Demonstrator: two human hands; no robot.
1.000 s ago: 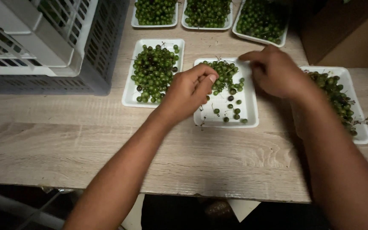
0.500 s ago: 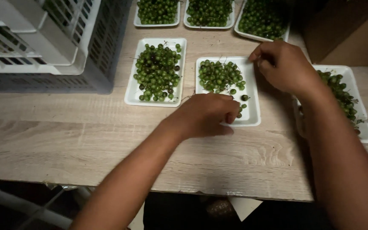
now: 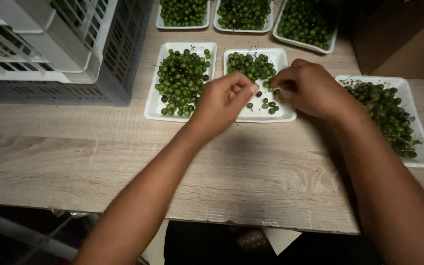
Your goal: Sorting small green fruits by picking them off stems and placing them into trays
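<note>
Both my hands meet over the middle white foam tray, which holds a loose heap of small green berries at its far end and a few single ones near the front. My left hand hovers over the tray's left part with fingers curled toward the thumb; whether anything is inside them is hidden. My right hand reaches in from the right, fingertips pinched on a small berry by the tray's centre. To the left lies a fuller tray of green berries.
A tray of berries still on stems lies at the right by my forearm. At the table's far edge stand three more trays of green berries. Stacked plastic crates fill the left, a brown box the right corner.
My left hand has lifted from the tray's near edge and moved up toward its centre. My right hand has come down and left from the tray's far right corner to meet it.
</note>
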